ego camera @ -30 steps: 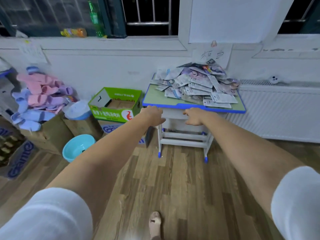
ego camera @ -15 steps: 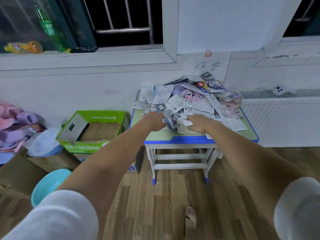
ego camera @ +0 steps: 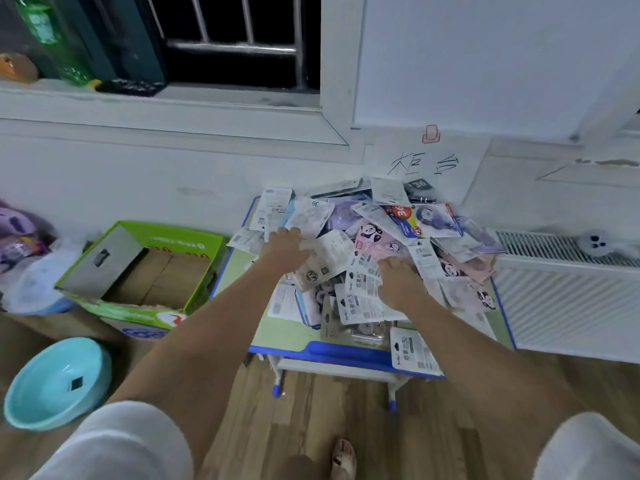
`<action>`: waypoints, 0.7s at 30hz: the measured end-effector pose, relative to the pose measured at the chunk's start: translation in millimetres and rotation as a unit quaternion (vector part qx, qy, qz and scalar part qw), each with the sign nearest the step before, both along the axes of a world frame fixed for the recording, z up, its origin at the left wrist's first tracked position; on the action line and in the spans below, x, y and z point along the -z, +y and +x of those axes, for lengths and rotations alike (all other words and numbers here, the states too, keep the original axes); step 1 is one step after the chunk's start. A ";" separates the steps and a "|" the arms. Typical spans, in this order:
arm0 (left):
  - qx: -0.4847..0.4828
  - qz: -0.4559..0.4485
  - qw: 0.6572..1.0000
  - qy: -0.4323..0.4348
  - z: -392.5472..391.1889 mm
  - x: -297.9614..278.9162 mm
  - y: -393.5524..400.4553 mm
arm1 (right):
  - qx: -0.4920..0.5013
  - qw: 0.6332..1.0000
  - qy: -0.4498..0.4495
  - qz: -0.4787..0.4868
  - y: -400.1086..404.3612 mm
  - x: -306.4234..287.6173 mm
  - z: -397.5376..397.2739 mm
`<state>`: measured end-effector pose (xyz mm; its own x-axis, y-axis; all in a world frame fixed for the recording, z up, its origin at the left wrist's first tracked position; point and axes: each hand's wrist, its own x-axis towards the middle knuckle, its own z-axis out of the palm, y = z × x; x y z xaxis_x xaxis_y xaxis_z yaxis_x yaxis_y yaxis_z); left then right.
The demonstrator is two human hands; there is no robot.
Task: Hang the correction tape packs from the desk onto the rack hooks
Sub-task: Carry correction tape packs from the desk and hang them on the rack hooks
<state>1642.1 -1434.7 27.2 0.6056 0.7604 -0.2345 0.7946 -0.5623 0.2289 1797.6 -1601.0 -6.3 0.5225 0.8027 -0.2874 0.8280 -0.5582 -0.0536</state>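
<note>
Green box (ego camera: pixel 149 271), blue basin (ego camera: pixel 57 381) left of desk (ego camera: pixel 287 336).

A heap of flat printed-card correction tape packs (ego camera: pixel 381 251) lies on the small green-topped, blue-edged table (ego camera: pixel 287 332), which stands against the white wall at twelve o'clock. Both hands rest on the heap, the left hand (ego camera: pixel 284 249) at eleven o'clock, the right hand (ego camera: pixel 398 280) at one. The open green cardboard box (ego camera: pixel 145 268) sits at nine o'clock of the table, the round turquoise plastic basin (ego camera: pixel 57 382) before it at seven o'clock, and the white ribbed radiator (ego camera: pixel 568 299) at three.
</note>
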 end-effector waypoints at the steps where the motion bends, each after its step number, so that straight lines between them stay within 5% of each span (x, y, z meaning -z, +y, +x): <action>1: -0.009 -0.006 1.000 -0.001 3.0 2.9 3.4 | 0.002 1.000 -0.008 0.013 -1.3 5.9 -0.9; 9: -0.104 -0.059 0.990 -0.073 34.2 18.8 35.4 | -0.006 0.992 -0.085 0.096 1.8 31.5 5.9; 21: -0.142 -0.082 0.986 -0.014 37.7 36.1 56.9 | 0.038 0.979 -0.074 0.188 2.7 32.9 -3.0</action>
<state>1679.9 -1377.8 -8.9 0.3821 0.8533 -0.3547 0.9068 -0.2723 0.3218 1794.7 -1598.3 -39.2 0.5985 0.7943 0.1043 0.7989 -0.5822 -0.1509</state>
